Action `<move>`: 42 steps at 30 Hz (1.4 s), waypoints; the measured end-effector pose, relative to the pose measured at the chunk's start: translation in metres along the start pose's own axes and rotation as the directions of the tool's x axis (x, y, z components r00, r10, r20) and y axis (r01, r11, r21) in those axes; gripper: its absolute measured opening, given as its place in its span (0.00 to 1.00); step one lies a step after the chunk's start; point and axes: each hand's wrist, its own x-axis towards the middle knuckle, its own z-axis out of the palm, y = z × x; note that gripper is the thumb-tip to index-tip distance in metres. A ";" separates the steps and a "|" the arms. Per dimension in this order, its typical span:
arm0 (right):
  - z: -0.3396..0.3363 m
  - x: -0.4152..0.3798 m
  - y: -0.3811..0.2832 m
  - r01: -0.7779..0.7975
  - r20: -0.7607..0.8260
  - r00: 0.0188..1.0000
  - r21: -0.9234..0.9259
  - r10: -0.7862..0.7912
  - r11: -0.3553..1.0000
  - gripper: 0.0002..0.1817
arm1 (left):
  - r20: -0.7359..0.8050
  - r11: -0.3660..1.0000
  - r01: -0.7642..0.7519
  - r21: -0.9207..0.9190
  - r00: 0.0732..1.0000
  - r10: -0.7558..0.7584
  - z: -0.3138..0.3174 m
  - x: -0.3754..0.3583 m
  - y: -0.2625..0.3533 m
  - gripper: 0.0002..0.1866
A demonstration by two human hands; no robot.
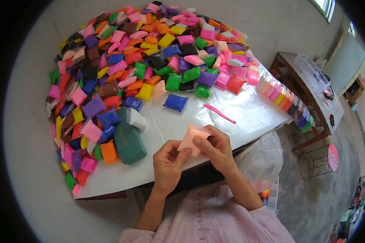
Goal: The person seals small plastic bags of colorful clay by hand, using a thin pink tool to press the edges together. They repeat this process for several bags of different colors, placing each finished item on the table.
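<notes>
Both hands hold one small peach-coloured packet (pixel 189 142) in clear wrap, just over the front edge of the table. My left hand (pixel 168 164) grips its lower left side, thumb on top. My right hand (pixel 220 149) pinches the right side, with its thumb pressed on the packet's face. The fingers beneath it are partly hidden. Beyond the hands, a pink plastic modelling tool (pixel 220 114) and a blue packet (pixel 175 103) lie apart on the white tabletop (pixel 158 117). A dark green case (pixel 129 139) sits left of them, with a white packet (pixel 137 120) against it.
A large heap of colourful wrapped packets (pixel 121 60) covers the table's back and left. A row of multicoloured packs (pixel 286 99) lines the right edge. A clear plastic bag (pixel 263 158) hangs at the front right. Farther right stand a wooden desk (pixel 308 89) and a wire basket (pixel 316 162).
</notes>
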 end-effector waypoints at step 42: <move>-0.040 0.065 0.002 0.076 0.079 0.914 -0.997 -0.397 -0.024 0.04 | -0.118 0.989 -0.140 -0.057 0.984 0.132 0.001 0.016 -0.009 0.07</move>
